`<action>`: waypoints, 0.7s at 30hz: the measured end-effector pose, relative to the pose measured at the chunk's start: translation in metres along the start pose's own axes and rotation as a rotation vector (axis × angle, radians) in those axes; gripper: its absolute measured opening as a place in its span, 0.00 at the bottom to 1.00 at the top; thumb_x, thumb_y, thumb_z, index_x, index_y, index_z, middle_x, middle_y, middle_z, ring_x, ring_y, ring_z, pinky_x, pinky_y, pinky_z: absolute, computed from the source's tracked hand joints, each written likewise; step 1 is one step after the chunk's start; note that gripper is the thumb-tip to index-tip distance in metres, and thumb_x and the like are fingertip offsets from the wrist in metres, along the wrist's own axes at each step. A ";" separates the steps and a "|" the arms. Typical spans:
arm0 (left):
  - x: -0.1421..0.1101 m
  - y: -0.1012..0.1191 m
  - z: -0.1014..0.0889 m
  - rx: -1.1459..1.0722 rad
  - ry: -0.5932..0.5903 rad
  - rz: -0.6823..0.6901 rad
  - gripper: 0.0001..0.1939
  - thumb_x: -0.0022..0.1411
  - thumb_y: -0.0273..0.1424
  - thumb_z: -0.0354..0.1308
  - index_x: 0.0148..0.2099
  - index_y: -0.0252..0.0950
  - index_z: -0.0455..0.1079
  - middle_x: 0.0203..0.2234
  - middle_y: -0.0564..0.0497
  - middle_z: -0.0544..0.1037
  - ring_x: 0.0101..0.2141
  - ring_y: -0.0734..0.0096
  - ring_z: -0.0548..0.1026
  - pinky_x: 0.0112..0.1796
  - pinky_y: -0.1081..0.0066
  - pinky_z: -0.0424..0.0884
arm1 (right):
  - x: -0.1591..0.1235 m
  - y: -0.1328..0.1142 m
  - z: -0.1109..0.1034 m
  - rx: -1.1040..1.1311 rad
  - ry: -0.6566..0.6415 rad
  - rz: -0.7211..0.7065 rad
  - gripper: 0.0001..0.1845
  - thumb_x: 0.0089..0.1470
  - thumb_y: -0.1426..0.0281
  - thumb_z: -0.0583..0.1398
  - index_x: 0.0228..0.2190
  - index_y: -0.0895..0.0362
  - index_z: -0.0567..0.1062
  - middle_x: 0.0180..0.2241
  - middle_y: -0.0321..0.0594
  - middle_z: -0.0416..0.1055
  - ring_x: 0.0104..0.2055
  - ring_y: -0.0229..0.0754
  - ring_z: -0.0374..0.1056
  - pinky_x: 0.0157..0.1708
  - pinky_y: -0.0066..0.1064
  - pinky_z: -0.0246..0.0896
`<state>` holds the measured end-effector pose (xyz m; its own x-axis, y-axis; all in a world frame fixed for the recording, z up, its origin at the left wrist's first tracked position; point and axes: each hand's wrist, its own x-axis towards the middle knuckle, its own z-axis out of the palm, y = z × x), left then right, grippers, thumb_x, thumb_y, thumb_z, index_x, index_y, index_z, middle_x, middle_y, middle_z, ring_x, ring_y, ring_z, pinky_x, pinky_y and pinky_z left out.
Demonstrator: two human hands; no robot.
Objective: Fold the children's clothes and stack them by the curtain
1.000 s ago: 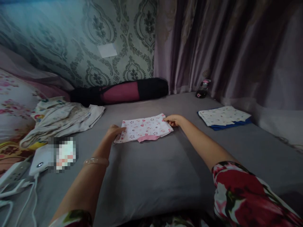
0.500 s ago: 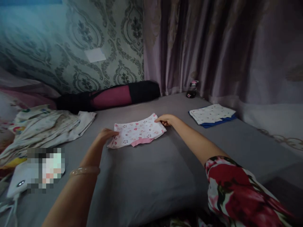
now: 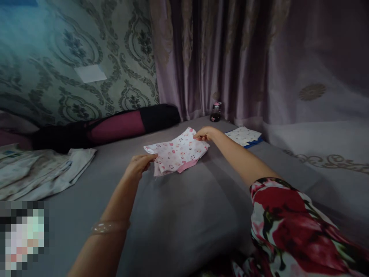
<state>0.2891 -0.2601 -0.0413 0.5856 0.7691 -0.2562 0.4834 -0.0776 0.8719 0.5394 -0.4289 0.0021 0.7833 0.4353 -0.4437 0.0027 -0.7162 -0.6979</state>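
The left hand (image 3: 140, 163) and right hand (image 3: 205, 134) pinch a white, pink-printed cloth garment (image 3: 178, 151); bare grey sheet (image 3: 184, 215) lies at six o'clock, folded cream-and-blue cloth (image 3: 245, 135) at two.

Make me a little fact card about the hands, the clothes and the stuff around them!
Left hand: pinching the printed garment's left side
Right hand: pinching its upper right side
Printed garment: white, pink trim
Gray sheet: under everything
Left: rumpled clothes
Right: white patterned cloth on blue cloth
Back: black-and-maroon bundle, bottle
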 end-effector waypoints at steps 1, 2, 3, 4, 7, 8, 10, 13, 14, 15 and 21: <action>-0.001 0.004 0.012 -0.008 -0.011 0.013 0.14 0.47 0.40 0.65 0.30 0.33 0.75 0.18 0.53 0.72 0.17 0.80 0.61 0.19 0.76 0.56 | -0.001 0.001 -0.009 0.013 0.028 0.012 0.11 0.47 0.69 0.68 0.32 0.61 0.73 0.22 0.35 0.70 0.20 0.29 0.62 0.15 0.16 0.49; -0.001 0.008 0.024 -0.013 -0.025 0.029 0.15 0.47 0.42 0.65 0.30 0.33 0.75 0.18 0.52 0.73 0.17 0.79 0.63 0.19 0.76 0.57 | -0.002 0.003 -0.019 0.028 0.057 0.026 0.11 0.48 0.70 0.67 0.33 0.61 0.73 0.24 0.36 0.71 0.21 0.30 0.64 0.16 0.16 0.50; -0.002 0.012 0.037 -0.020 -0.041 0.043 0.17 0.46 0.43 0.65 0.31 0.33 0.76 0.18 0.52 0.73 0.18 0.78 0.64 0.19 0.75 0.58 | -0.003 0.005 -0.028 0.045 0.086 0.038 0.11 0.49 0.71 0.67 0.34 0.62 0.73 0.25 0.37 0.71 0.22 0.30 0.65 0.16 0.16 0.52; -0.002 0.016 0.049 -0.029 -0.058 0.052 0.18 0.46 0.44 0.66 0.31 0.33 0.76 0.18 0.51 0.73 0.18 0.78 0.65 0.19 0.75 0.59 | -0.005 0.007 -0.037 0.062 0.113 0.046 0.11 0.50 0.72 0.66 0.35 0.63 0.73 0.26 0.38 0.72 0.22 0.31 0.66 0.17 0.16 0.54; -0.005 0.031 0.083 -0.098 -0.112 0.061 0.20 0.44 0.44 0.67 0.32 0.32 0.76 0.19 0.49 0.75 0.17 0.79 0.64 0.19 0.75 0.58 | -0.008 0.015 -0.066 0.107 0.184 0.060 0.13 0.53 0.75 0.63 0.40 0.65 0.71 0.30 0.41 0.72 0.24 0.32 0.69 0.18 0.18 0.59; -0.006 0.036 0.094 -0.133 -0.132 0.064 0.20 0.44 0.44 0.67 0.32 0.31 0.76 0.20 0.49 0.75 0.17 0.80 0.63 0.18 0.76 0.57 | -0.009 0.019 -0.076 0.123 0.206 0.065 0.14 0.53 0.76 0.63 0.42 0.66 0.70 0.32 0.42 0.72 0.25 0.33 0.70 0.19 0.18 0.60; -0.008 0.046 0.115 -0.219 -0.180 0.072 0.18 0.43 0.41 0.68 0.32 0.31 0.76 0.22 0.49 0.76 0.16 0.82 0.61 0.18 0.77 0.55 | -0.010 0.026 -0.094 0.174 0.262 0.066 0.18 0.53 0.76 0.63 0.45 0.68 0.68 0.35 0.46 0.72 0.26 0.35 0.72 0.18 0.20 0.63; -0.012 0.061 0.144 -0.335 -0.250 0.071 0.16 0.41 0.37 0.69 0.30 0.31 0.75 0.22 0.51 0.75 0.15 0.85 0.59 0.17 0.79 0.52 | -0.007 0.039 -0.121 0.231 0.367 0.086 0.25 0.48 0.76 0.67 0.47 0.67 0.67 0.39 0.50 0.71 0.27 0.40 0.74 0.17 0.23 0.66; -0.013 0.066 0.153 -0.353 -0.264 0.069 0.15 0.41 0.37 0.69 0.30 0.31 0.75 0.22 0.52 0.75 0.15 0.85 0.59 0.17 0.79 0.51 | -0.004 0.043 -0.130 0.222 0.400 0.105 0.26 0.47 0.76 0.67 0.48 0.67 0.67 0.39 0.50 0.71 0.27 0.42 0.74 0.17 0.24 0.67; -0.014 0.071 0.162 -0.362 -0.275 0.070 0.15 0.41 0.37 0.69 0.30 0.31 0.75 0.21 0.52 0.75 0.15 0.86 0.59 0.17 0.79 0.51 | -0.001 0.048 -0.139 0.197 0.427 0.127 0.27 0.47 0.77 0.68 0.48 0.66 0.67 0.39 0.51 0.72 0.28 0.43 0.75 0.16 0.24 0.67; -0.018 0.094 0.211 -0.388 -0.336 0.098 0.13 0.43 0.35 0.69 0.28 0.31 0.75 0.19 0.53 0.73 0.14 0.86 0.58 0.17 0.78 0.50 | 0.026 0.083 -0.195 -0.058 0.564 0.145 0.27 0.45 0.73 0.69 0.46 0.67 0.70 0.34 0.50 0.74 0.29 0.48 0.75 0.19 0.31 0.71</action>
<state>0.4612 -0.4151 -0.0432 0.8234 0.5186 -0.2302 0.1769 0.1508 0.9726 0.6812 -0.5834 0.0425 0.9881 -0.0160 -0.1532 -0.1077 -0.7827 -0.6131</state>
